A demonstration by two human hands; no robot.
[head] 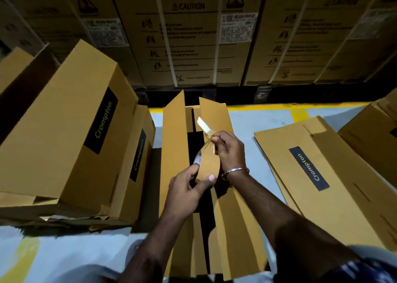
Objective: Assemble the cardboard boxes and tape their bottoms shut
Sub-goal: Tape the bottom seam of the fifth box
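A long cardboard box (174,153) stands in front of me with its two long flaps raised and a dark gap between them. Over that gap my left hand (187,190) grips a roll of brown tape (209,165), fingers curled round its rim. My right hand (231,151) pinches the tape's free end (204,125), which is pulled up from the roll and sticks out pale and crinkled beyond the fingertips. A metal bangle sits on the right wrist.
Assembled Crompton boxes (71,127) are stacked on the left. Flattened boxes (318,175) lie in a pile on the right, with more boxes (376,140) behind them. A wall of strapped cartons (193,35) stands ahead, behind a yellow floor line (290,108).
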